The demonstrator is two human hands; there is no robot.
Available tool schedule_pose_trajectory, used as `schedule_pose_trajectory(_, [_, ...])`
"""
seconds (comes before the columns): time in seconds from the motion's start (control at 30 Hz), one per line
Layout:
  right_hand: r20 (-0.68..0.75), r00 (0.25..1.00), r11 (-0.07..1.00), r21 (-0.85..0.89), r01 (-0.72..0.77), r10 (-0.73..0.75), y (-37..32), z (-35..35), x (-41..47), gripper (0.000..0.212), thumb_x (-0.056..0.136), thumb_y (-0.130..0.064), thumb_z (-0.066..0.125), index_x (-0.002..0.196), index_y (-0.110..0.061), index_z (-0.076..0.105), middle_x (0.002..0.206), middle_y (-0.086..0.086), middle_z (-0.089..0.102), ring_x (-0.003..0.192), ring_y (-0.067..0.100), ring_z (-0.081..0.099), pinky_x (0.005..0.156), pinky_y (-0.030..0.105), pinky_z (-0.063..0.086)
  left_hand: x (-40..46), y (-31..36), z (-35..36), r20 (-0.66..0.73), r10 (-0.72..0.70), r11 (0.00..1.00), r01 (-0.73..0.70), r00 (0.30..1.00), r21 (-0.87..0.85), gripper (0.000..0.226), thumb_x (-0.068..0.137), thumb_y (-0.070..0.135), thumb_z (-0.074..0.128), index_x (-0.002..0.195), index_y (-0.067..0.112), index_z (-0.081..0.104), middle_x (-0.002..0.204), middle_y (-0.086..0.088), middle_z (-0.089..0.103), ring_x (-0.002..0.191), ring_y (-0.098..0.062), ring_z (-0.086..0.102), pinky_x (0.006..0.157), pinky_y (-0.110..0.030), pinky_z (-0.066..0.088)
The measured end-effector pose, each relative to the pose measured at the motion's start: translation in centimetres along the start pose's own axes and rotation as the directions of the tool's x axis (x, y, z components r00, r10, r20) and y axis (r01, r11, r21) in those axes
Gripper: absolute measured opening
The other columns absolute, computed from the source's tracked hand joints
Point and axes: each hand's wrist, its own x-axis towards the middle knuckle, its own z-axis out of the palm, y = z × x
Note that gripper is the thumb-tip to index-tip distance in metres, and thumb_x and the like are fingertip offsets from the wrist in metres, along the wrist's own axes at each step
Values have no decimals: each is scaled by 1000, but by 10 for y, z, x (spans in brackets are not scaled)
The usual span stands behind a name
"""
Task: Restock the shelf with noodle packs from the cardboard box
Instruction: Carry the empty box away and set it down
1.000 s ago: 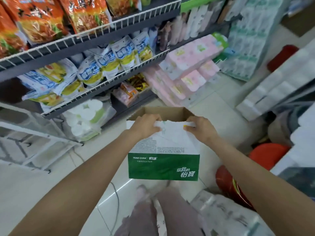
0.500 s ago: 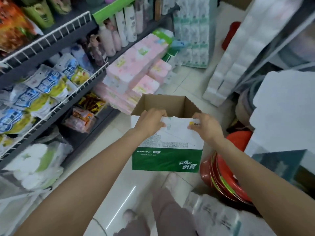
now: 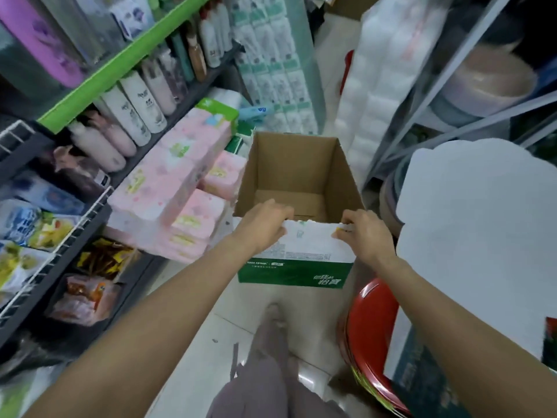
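Cardboard box (image 3: 297, 176), green and white on its near face and open at the top, is carried above the tiled floor (image 3: 193, 351) of a shop aisle; its brown interior shows bare bottom and no noodle packs in the visible part. At far left, the wire-fronted shelf (image 3: 69, 242) holds blue-and-yellow noodle packs (image 3: 21, 224), with stacked pink tissue packs (image 3: 168, 188) just beside it. The left hand (image 3: 265, 224) has its fingers curled over the near rim of the box, gripping the wall. The right hand (image 3: 363, 233) pinches the same rim near the right corner, thumb outside and fingers hooked inward. Red plastic basins (image 3: 370, 336) stand at lower right.

Step in hand, as judged: the emptied box is being carried off, so the restocking appears to be at or near its end. The next move calls for a place to set the box down, keeping both grips level so that it does not tip.

Compared with the earlier frames, the view has swung right along the aisle: the noodle shelf has slid to the left edge, bottles and tissue now fill the left, and the box interior is open to view. Both grips are unchanged.
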Motion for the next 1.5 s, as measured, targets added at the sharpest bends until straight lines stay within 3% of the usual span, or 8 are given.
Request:
schedule_pose_trajectory(0.2, [-172,932,820,544,-179,318,21,-23,42,32,95,-31,50,120,-11,55,145,12,23,136,25,24,114,30,20,69,-3,-20,-4,109,987,-107,994,117,10,90,12,54,100,10,56,103,-5,64,98,-23,49,68,-31,37])
schedule_pose_trajectory(0.37, [40,873,701,578,-417,486,41,-35,66,37,97,-23,44,129,-5,50,126,16,57,114,34,53,89,32,40,102,12,-25,-39,150,976,-142,988,166,9,89,8,49,95,11,55,99,-2,63,93,-21,48,69,-30,39])
schedule_pose_trajectory(0.47, [10,837,652,623,-433,547,54,-41,69,35,94,-12,41,126,-5,52,123,17,58,111,35,53,90,35,41,116,24,-22,-54,173,968,-160,983,195,11,88,7,47,93,15,53,96,-1,61,93,-21,45,66,-27,25])
schedule_pose_trajectory(0.7, [-105,776,615,680,-400,622,110,-69,45,26,94,-5,36,118,-3,46,111,15,59,89,25,51,73,29,37,144,86,-4,-79,249,956,-232,965,182,9,87,8,52,93,15,55,90,0,61,87,-20,46,61,-27,29])
schedule_pose_trajectory(0.87, [-164,712,592,695,-408,683,157,-83,19,21,94,-2,34,112,-3,46,101,12,57,84,23,51,71,30,38,159,136,7,-87,346,926,-325,934,194,22,63,-4,67,73,14,57,65,-1,56,64,-22,50,46,-25,27])
schedule_pose_trajectory(1.2, [-193,594,533,700,-474,781,239,-81,-27,26,96,1,34,120,-1,44,113,16,57,87,23,51,74,29,42,184,229,51,-5,387,905,-379,922,194,20,85,2,52,99,15,58,93,0,60,80,-14,35,62,-26,29])
schedule_pose_trajectory(1.37, [-349,639,714,497,-494,685,274,-69,-40,46,93,-1,42,138,-11,37,139,9,36,124,22,38,98,28,39,200,266,80,51,402,901,-405,914,153,19,87,2,53,99,16,57,93,0,59,80,-13,35,62,-26,32])
schedule_pose_trajectory(1.5, [-331,848,909,99,-405,414,290,-61,-50,29,96,-21,49,122,-12,58,126,8,57,115,23,48,100,34,39,211,294,102,73,422,899,-428,904,98,19,86,-1,54,96,15,57,93,-2,60,83,-16,41,60,-27,33])
